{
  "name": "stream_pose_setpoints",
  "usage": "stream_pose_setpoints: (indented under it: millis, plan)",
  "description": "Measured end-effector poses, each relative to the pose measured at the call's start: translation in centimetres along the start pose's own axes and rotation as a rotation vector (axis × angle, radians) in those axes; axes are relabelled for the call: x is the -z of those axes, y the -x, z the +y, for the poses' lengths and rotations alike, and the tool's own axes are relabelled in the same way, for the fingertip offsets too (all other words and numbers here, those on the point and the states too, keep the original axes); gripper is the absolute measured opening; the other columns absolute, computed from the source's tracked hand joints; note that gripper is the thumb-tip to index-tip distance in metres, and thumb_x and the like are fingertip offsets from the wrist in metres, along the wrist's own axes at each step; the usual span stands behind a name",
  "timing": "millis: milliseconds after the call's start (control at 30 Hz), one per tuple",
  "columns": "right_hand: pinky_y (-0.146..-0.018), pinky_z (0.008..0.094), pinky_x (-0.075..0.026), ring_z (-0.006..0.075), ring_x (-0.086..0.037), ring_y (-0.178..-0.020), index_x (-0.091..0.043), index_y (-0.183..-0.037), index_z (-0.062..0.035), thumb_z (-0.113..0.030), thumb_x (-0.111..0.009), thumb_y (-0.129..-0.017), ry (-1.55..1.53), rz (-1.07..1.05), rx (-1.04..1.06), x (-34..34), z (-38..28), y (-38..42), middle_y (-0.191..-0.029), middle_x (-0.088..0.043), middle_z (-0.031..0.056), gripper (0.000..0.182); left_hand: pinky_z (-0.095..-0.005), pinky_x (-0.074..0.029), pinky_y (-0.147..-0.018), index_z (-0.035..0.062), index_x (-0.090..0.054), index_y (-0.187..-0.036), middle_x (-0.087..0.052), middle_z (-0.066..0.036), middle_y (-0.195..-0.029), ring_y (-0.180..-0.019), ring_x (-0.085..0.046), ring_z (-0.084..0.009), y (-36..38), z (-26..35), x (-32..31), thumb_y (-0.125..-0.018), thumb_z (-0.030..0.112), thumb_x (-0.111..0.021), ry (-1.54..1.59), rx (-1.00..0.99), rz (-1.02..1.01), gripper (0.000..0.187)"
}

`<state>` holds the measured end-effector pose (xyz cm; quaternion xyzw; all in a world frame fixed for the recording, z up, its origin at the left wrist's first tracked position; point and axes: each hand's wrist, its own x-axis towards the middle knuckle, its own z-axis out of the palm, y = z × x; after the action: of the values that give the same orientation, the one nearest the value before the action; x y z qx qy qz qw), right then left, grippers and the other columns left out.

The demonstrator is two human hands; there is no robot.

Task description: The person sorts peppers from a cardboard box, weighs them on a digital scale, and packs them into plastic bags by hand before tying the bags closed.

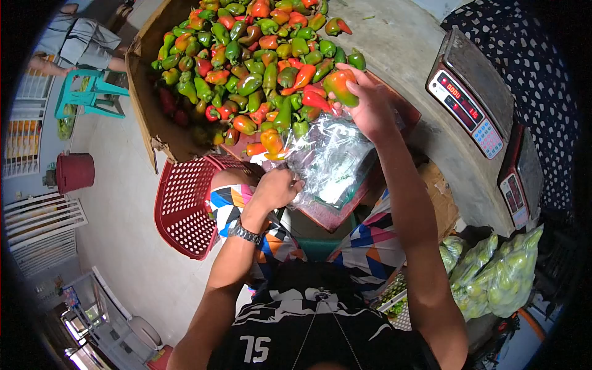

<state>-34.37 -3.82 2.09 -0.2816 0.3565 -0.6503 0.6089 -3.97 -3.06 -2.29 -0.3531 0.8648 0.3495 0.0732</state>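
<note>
In the head view, the right hand (370, 105) has its grip clamped on a pepper (342, 88), orange with green at one end, held above the far edge of a clear bag (336, 163). The left hand (279, 188), with a watch (245, 232) on its wrist, has its fingers curled together on the plastic at the bag's left edge. The bag lies flat and crumpled on a red-brown desk (332, 220), right in front of the person's knees.

Beyond the hands, a heap of peppers (246, 68), red, orange and green, fills an open box (140, 102) and spills toward the bag. One orange pepper (271, 140) lies just beyond the left hand. A red crate (185, 225) stands to the left of the desk, beside the person's leg.

On the right, a scale (472, 105) with lit red digits stands on a concrete ledge (385, 40), and a second scale (517, 185) is nearer. Below them sit bags of green produce (496, 274). At upper left, another person (80, 40) is beside a teal stool (86, 92); a bucket (75, 171) stands on the floor (117, 203).
</note>
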Motion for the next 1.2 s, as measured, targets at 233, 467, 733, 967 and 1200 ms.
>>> stream_pose_setpoints:
  millis: [233,467,733,967,1200]
  plan:
    - [-0.092,0.0395,-0.05,0.0252,-0.059,-0.117,-0.04,-0.158,-0.0032,-0.012,-0.06,-0.099,-0.03,0.004,-0.011,-0.3,0.2,0.5,-0.136,-0.058,0.0125,0.063,-0.0532,-0.055,-0.079,-0.0006,-0.074,-0.094,-0.07,-0.028,-0.086,-0.086,-0.069,-0.0461,0.2,-0.3,-0.3,-0.095,0.03,-0.069,0.014,0.016,-0.003,0.031]
    - [-0.097,0.0398,-0.049,0.0258,-0.06,-0.122,-0.04,-0.158,-0.0049,-0.003,-0.065,-0.092,0.046,0.028,-0.028,-0.4,0.1,0.5,-0.142,-0.057,0.0116,0.071,-0.0532,-0.055,-0.08,0.0,-0.075,-0.096,-0.07,-0.028,-0.087,-0.087,-0.07,-0.0463,0.1,-0.2,0.0,-0.096,0.03,-0.069,0.009,0.031,-0.019,0.03]
    - [-0.097,0.0391,-0.049,0.0244,-0.061,-0.121,-0.04,-0.158,-0.0035,-0.001,-0.063,-0.092,0.079,0.03,-0.006,-0.5,0.2,0.6,-0.14,-0.059,0.0108,0.069,-0.0528,-0.054,-0.08,0.0002,-0.075,-0.098,-0.07,-0.027,-0.088,-0.087,-0.069,-0.0457,0.2,-0.5,-0.3,-0.095,0.029,-0.07,0.0,0.007,0.0,0.029]
    - [-0.09,0.0373,-0.05,0.0227,-0.063,-0.117,-0.044,-0.154,-0.0036,-0.004,-0.064,-0.097,0.135,0.02,-0.041,-0.3,-0.1,0.5,-0.132,-0.062,0.0104,0.061,-0.053,-0.054,-0.079,0.0003,-0.074,-0.097,-0.07,-0.028,-0.088,-0.088,-0.069,-0.0458,0.0,-0.7,-0.4,-0.095,0.029,-0.07,-0.002,0.02,-0.027,0.03]
    - [-0.09,0.0358,-0.051,0.0224,-0.066,-0.113,-0.046,-0.151,-0.0056,-0.006,-0.067,-0.1,0.148,0.063,-0.111,0.6,0.9,0.3,-0.132,-0.063,0.0085,0.055,-0.0532,-0.054,-0.079,0.0003,-0.074,-0.097,-0.07,-0.027,-0.088,-0.088,-0.07,-0.0458,0.0,-0.8,-0.6,-0.095,0.031,-0.07,-0.025,0.012,-0.019,0.031]
